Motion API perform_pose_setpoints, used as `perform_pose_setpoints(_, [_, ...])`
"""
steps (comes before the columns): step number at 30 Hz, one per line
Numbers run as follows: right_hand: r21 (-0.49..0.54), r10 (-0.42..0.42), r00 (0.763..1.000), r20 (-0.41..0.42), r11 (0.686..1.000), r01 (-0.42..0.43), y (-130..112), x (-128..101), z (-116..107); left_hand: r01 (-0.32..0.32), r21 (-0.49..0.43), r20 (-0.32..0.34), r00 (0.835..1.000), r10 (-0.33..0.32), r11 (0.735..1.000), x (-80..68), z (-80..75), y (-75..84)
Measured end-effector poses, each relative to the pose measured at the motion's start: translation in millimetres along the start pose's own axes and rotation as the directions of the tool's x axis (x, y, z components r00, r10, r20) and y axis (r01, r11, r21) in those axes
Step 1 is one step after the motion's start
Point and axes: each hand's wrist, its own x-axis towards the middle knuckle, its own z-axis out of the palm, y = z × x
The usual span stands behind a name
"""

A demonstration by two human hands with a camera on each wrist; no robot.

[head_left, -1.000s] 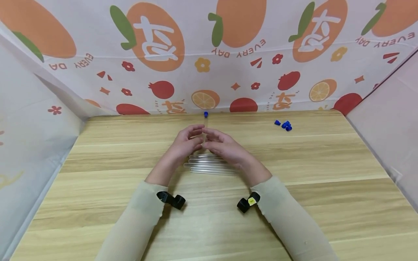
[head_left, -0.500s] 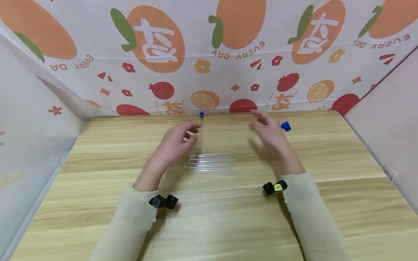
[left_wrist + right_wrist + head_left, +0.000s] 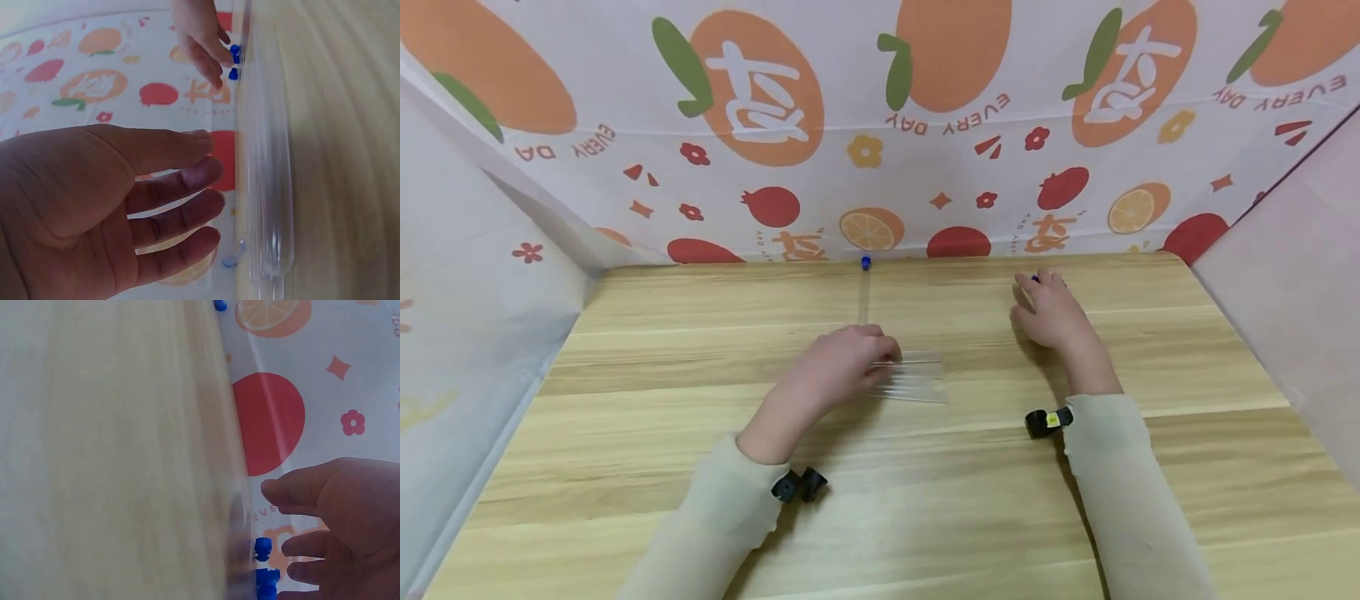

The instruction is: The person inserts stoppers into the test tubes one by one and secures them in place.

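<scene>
My left hand (image 3: 835,367) is over the left ends of several clear test tubes (image 3: 921,382) lying side by side on the table. In the left wrist view its loosely bent fingers (image 3: 181,184) hold nothing and look apart from the tubes (image 3: 270,187). My right hand (image 3: 1054,317) reaches down at the small blue stoppers (image 3: 263,549), partly covering them in the head view. The right wrist view shows thumb and fingers spread beside them, gripping none. Another clear tube (image 3: 863,302), with a blue stopper (image 3: 866,263) at its far end, lies pointing away from me.
The wooden table (image 3: 647,433) ends at a white fruit-print cloth (image 3: 820,175) hanging at the back. Pale cloth also hangs along the left and right sides. A small black camera is worn on each wrist.
My right hand has moved right, from beside the left hand to the blue stoppers. My left hand has left the stoppered tube and come nearer, over the row of tubes.
</scene>
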Motion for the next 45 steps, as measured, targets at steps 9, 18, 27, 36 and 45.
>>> perform_pose_setpoints(9, [0.001,0.032,0.999,-0.003,0.999,-0.032,1,-2,3,-0.109,0.070,0.058,0.993,0.105,0.992,-0.5,11.6,17.3])
perform_pose_setpoints(18, [0.075,0.081,0.994,-0.070,0.994,-0.076,0,-3,4,-0.071,0.098,0.050,0.997,0.066,0.993,-1.5,15.0,20.4])
perform_pose_setpoints(27, [-0.033,0.030,0.999,0.012,0.999,-0.030,4,-2,4,-0.060,0.103,0.066,0.996,0.053,0.993,-0.9,17.1,21.7])
perform_pose_setpoints(36, [-0.083,0.038,0.999,-0.007,0.996,-0.038,0,-2,1,-0.044,0.107,0.078,0.996,0.036,0.993,-0.6,17.4,20.3])
perform_pose_setpoints(45, [-0.063,0.095,0.994,-0.057,0.993,-0.098,0,-3,2,-0.082,0.105,0.058,0.995,0.076,0.991,-0.9,21.2,18.8])
